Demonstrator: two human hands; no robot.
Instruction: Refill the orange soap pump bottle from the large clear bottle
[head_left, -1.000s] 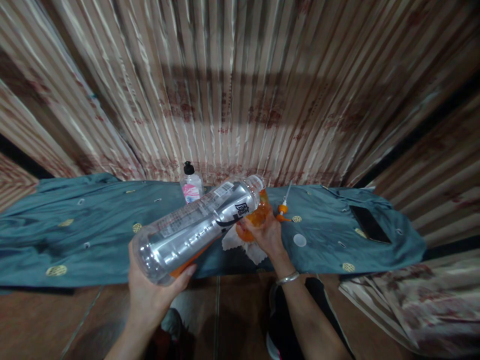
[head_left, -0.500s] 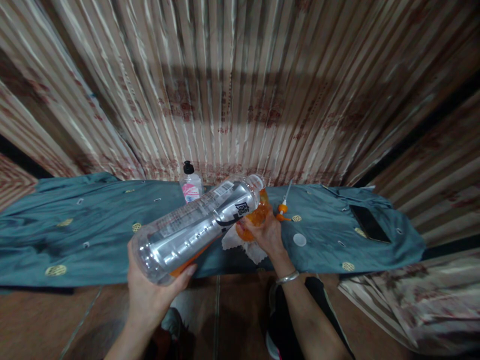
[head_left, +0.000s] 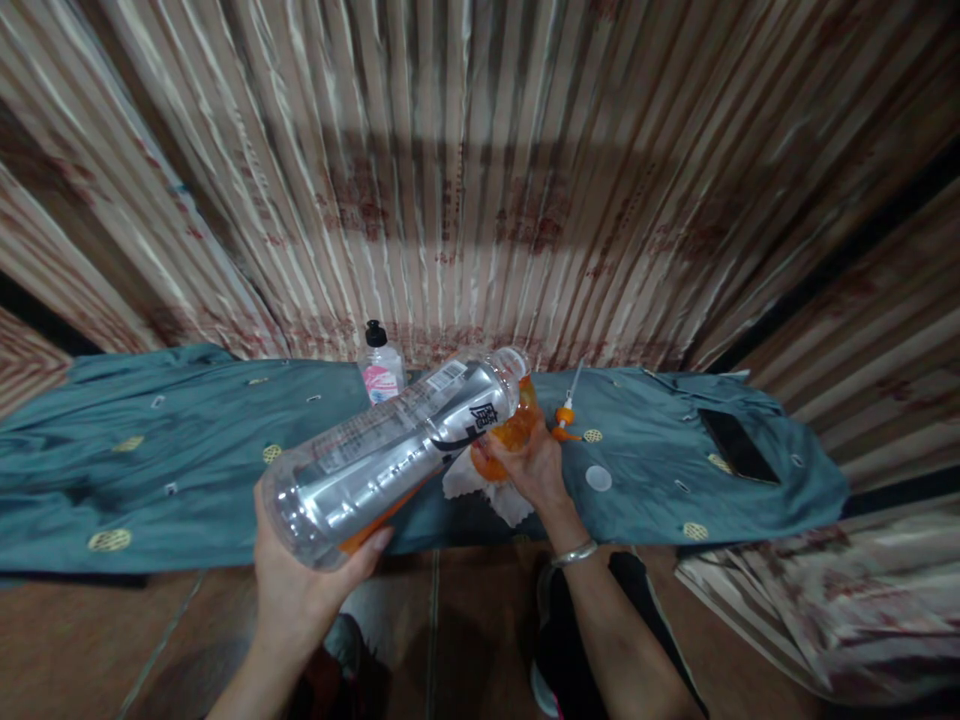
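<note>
My left hand is wrapped round the base of a large clear plastic bottle with a silver label. The bottle is tilted, its uncapped neck up and to the right, over an orange bottle. Around that orange bottle my right hand is closed, with a silver bangle at the wrist. Whether liquid passes between the two bottles I cannot tell. Under the orange bottle lies a crumpled white tissue. An orange-and-white pump top with its tube rests just right of my right hand.
A clear bottle with a black cap and pink label stands at the back. To the right are a white round disc and a dark phone. Everything sits on a narrow surface under a teal cloth; a striped curtain hangs behind.
Almost nothing differs. Both hands and both bottles keep their places, and the view has shifted very slightly.
</note>
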